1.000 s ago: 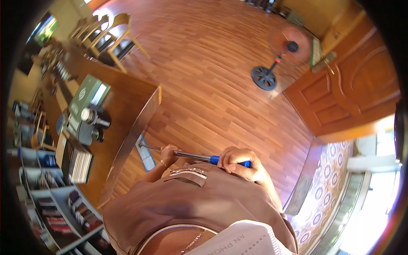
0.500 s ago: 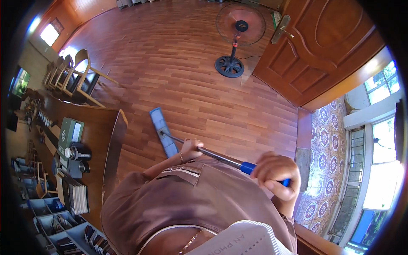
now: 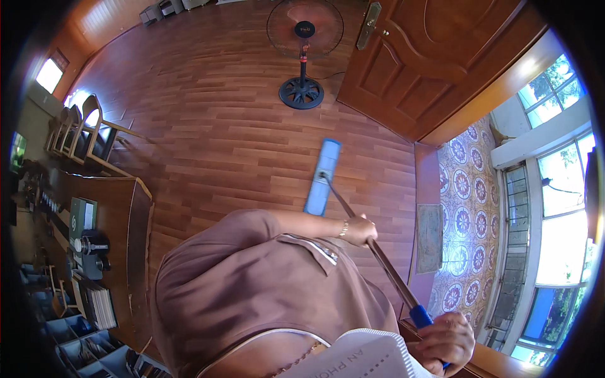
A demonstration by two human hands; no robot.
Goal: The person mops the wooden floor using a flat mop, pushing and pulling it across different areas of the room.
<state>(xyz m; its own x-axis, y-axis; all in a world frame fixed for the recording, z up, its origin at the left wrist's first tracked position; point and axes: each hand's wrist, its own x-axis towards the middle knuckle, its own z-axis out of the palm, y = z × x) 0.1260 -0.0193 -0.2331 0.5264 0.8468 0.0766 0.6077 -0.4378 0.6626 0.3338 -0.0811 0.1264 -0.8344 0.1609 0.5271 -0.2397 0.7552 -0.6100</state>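
- Left hand [image 3: 360, 230] is gripping the slim metal pole [image 3: 392, 273], right hand [image 3: 446, 342] its blue handle [image 3: 421, 316].
- Flat light-blue mop head [image 3: 319, 187] is lying before the black pedestal fan [image 3: 303, 68].
- Mopping seems underway; next stroke is probably needing both hands.

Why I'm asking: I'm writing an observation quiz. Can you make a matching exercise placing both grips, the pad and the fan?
1. Left grip
2. Right grip
3. Pad
4. Fan

A. On wooden floor, light blue
B. Around blue handle end
C. Upright near the panelled door
D. Around bare metal pole

Pairs: 1-D, 2-B, 3-A, 4-C.
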